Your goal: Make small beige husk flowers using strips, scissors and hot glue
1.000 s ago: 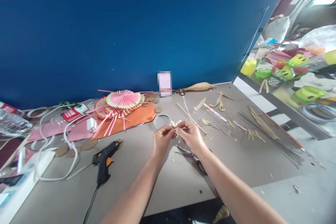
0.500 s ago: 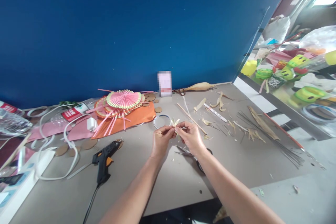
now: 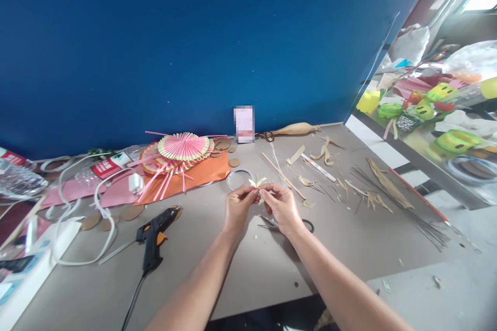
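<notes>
A small pale flower (image 3: pixel 257 183), apparently made of dried husk strips, is pinched between my two hands over the table. My left hand (image 3: pixel 238 206) grips its base from the left, thumb against fingertips. From the right, my right hand (image 3: pixel 282 207) pinches the same base, its fingertips touching the left ones. The lower part of the flower is hidden by the fingers. Scissors (image 3: pixel 308 225) lie partly covered under my right wrist. Just behind my left hand is a clear-and-blue ring (image 3: pixel 239 179), and a thin stick (image 3: pixel 283 175) lies beyond my right hand.
At left rest a black glue gun (image 3: pixel 152 240), a white power strip (image 3: pixel 42 279) with cables, and pink paper fans (image 3: pixel 185 146) on orange sheet. To the right are a marker (image 3: pixel 318 167), husk pieces (image 3: pixel 388 181) and thin wires (image 3: pixel 421 222). A blue panel (image 3: pixel 194 51) stands behind.
The flower's petals look more spread out and turned. My right hand has shifted slightly, showing more of the scissors' handle. Both hands keep pinching the flower.
</notes>
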